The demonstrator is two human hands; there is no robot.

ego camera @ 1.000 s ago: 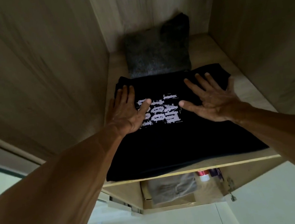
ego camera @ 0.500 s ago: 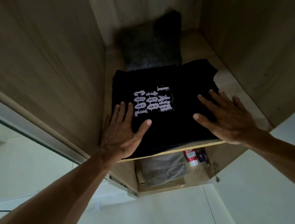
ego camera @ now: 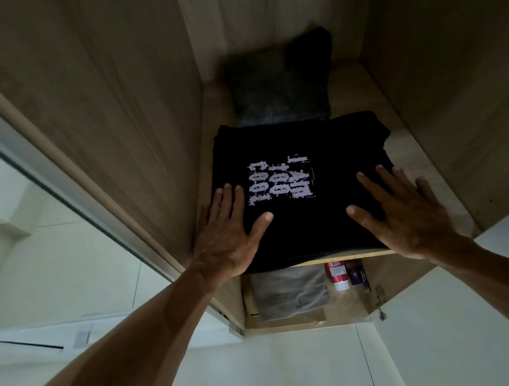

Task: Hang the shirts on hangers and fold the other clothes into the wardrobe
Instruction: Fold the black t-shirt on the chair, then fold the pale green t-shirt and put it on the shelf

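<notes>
A folded black T-shirt (ego camera: pixel 311 217) with pale printed lettering lies on a wooden wardrobe shelf (ego camera: pixel 407 147). My left hand (ego camera: pixel 229 234) lies flat on the shirt's near left corner, fingers straight and spread. On the near right corner my right hand (ego camera: pixel 401 212) rests flat too, fingers spread. Behind the shirt, at the back of the shelf, sits a folded dark grey garment (ego camera: pixel 280 91).
The wardrobe's wooden side walls (ego camera: pixel 129 96) close in the shelf left and right. On the lower shelf lie a folded grey garment (ego camera: pixel 291 291), a red-and-white can (ego camera: pixel 337 275) and a purple item (ego camera: pixel 357 273). A light floor (ego camera: pixel 276 374) lies below.
Both hands have slid back along the shirt from beside the print to its near corners. The shirt now sits deeper on the shelf, and my view has pulled back.
</notes>
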